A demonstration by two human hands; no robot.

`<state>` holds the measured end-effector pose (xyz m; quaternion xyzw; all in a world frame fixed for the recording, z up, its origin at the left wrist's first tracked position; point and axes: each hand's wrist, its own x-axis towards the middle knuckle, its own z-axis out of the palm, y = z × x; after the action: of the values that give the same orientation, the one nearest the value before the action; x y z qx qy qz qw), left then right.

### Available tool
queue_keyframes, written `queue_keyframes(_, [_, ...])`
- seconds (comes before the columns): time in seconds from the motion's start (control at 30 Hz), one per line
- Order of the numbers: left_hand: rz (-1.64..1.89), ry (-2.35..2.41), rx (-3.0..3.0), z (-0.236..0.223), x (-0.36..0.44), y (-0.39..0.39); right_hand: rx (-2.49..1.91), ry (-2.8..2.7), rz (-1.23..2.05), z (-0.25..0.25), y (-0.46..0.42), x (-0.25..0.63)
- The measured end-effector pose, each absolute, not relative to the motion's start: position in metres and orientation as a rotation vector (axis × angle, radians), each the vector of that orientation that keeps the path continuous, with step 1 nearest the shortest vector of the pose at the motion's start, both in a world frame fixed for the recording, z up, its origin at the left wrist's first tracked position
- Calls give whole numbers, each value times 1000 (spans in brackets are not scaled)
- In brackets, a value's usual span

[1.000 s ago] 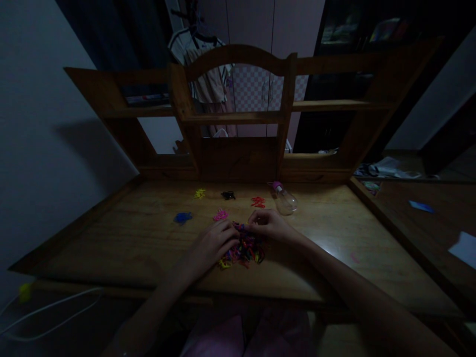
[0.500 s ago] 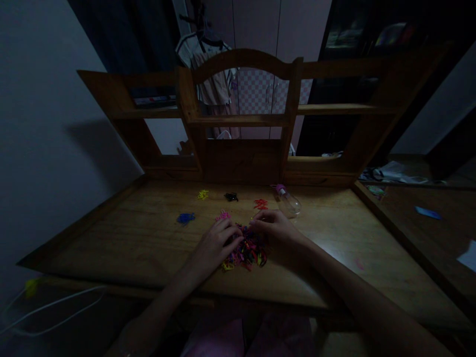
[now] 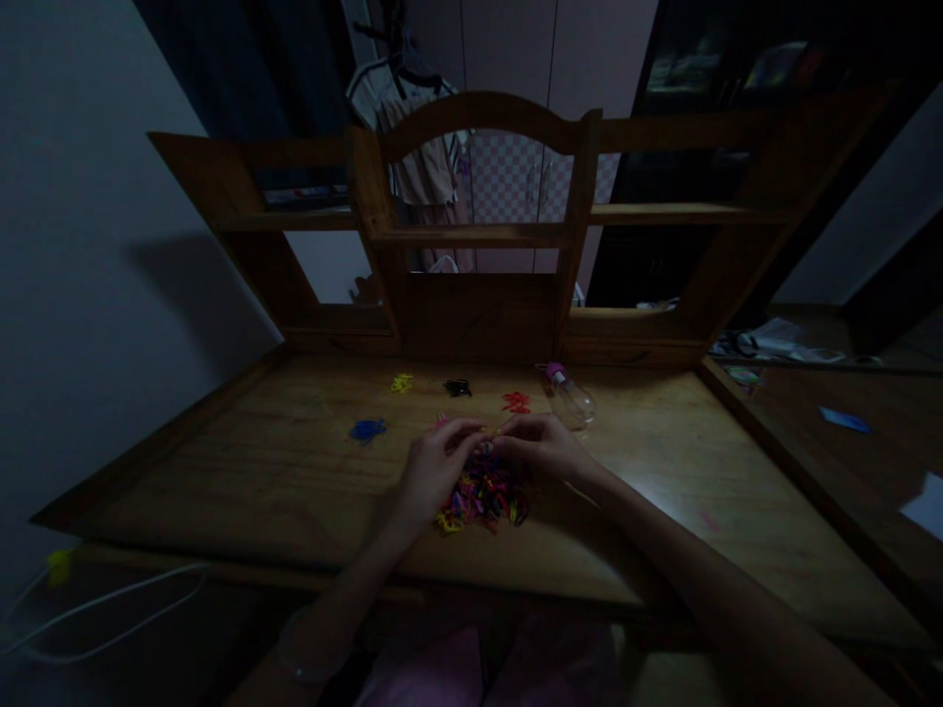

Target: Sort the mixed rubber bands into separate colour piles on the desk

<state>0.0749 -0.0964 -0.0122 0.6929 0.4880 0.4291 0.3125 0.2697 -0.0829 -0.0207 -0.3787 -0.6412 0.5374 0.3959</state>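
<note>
A mixed heap of small coloured loops that look like rubber bands (image 3: 486, 496) lies on the wooden desk (image 3: 295, 491). Above its far edge, my left hand (image 3: 442, 462) has thumb and fingers pinched together. My right hand (image 3: 541, 447) pinches too, its fingertips meeting those of the left. Whatever sits between the fingers is too small and dark to make out. Beyond the hands lie sorted little piles: blue bands (image 3: 366, 430), yellow bands (image 3: 402, 383), black bands (image 3: 458, 389) and red bands (image 3: 517, 403). A pink pile (image 3: 441, 420) is mostly hidden behind my left hand.
A clear bulb-shaped bottle (image 3: 575, 403) with a pink cap lies beyond my right hand. The wooden shelf unit (image 3: 478, 236) rises along the desk's back. A blue flat object (image 3: 844, 419) rests on the surface at right. A white cable (image 3: 110, 599) loops at the lower left.
My left hand has lifted off the heap and moved up and right to meet my right hand's fingertips, uncovering more of the heap. The right hand has barely moved.
</note>
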Motion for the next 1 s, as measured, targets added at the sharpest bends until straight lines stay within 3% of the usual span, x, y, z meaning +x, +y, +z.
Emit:
queue_keyframes(0.4, [1237, 1289, 1823, -10, 86, -103, -1077, -1619, 1255, -12, -80, 269])
queue_keyframes(0.83, [1212, 1155, 2423, -22, 84, -105, -962, -1712, 1294, -26, -81, 268])
queue_keyframes(1.0, [1267, 1103, 2364, -18, 90, -108, -961, -1686, 1283, -27, -82, 268])
